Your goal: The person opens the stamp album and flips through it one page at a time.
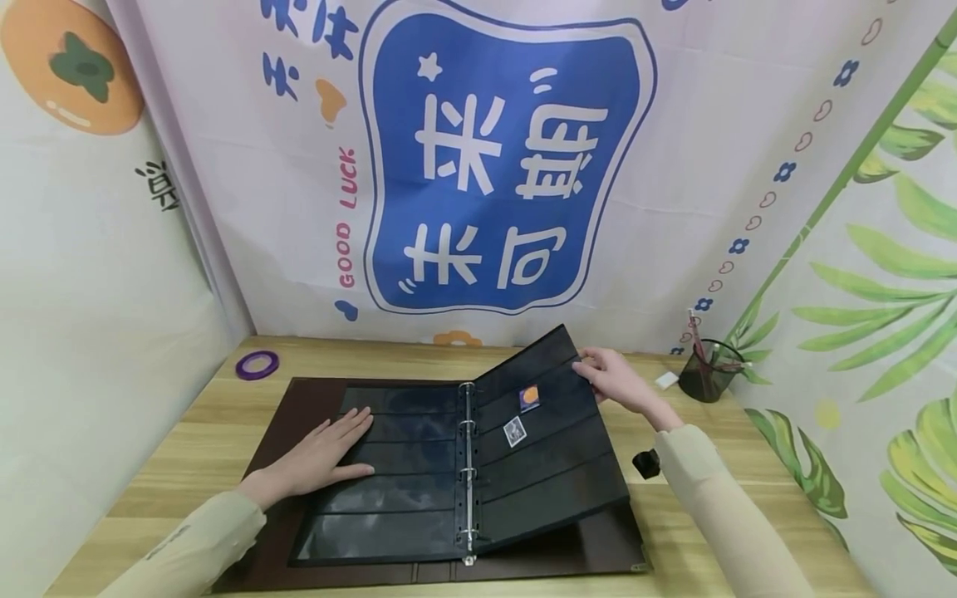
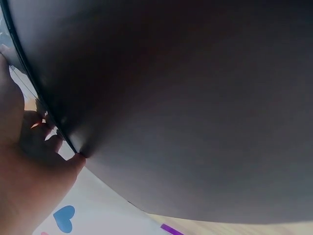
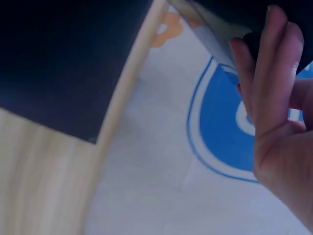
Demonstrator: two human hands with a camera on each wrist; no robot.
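Observation:
A ring-bound stamp album point(image 1: 269, 432) with a brown cover lies spread on the wooden table. My left hand point(image 1: 321, 457) rests on its left black pocket page point(image 1: 404, 490), fingers straight and thumb apart. In the left wrist view the left hand point(image 2: 39, 161) appears with its thumb at a dark sheet's edge. My right hand point(image 1: 613, 378) pinches the outer edge of the right black page point(image 1: 553, 473), which is raised at a slant. In the right wrist view the right hand point(image 3: 279, 98) is partly cropped. A dark stamp with an orange disc point(image 1: 529, 397) and a grey stamp point(image 1: 515, 431) sit on the raised page.
Metal rings point(image 1: 468, 473) run down the album's middle. A purple tape roll point(image 1: 257, 365) lies at the back left. At the back right stand a black mesh pen holder point(image 1: 706, 382) and a small white block point(image 1: 666, 380). A small black object point(image 1: 646, 463) is near the right forearm.

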